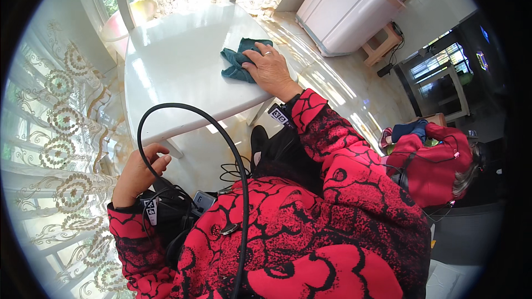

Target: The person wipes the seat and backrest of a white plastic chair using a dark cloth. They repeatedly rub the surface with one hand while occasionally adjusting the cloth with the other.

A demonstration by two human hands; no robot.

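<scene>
A folded teal cloth lies on the glossy white seat of a chair, near the seat's right edge. On the cloth rests my right hand, a ring on one finger, fingers spread and pressing it against the seat; the palm side is hidden. My left hand hangs below the front left corner of the seat with bent fingers and nothing visible in it. A black cable loops up in front of the seat and passes close by that hand.
Patterned lace curtains hang on the left. A white and pink appliance stands at the back right beside a plastic stool. Another person in a red top is at the right. Thin cables lie near my feet.
</scene>
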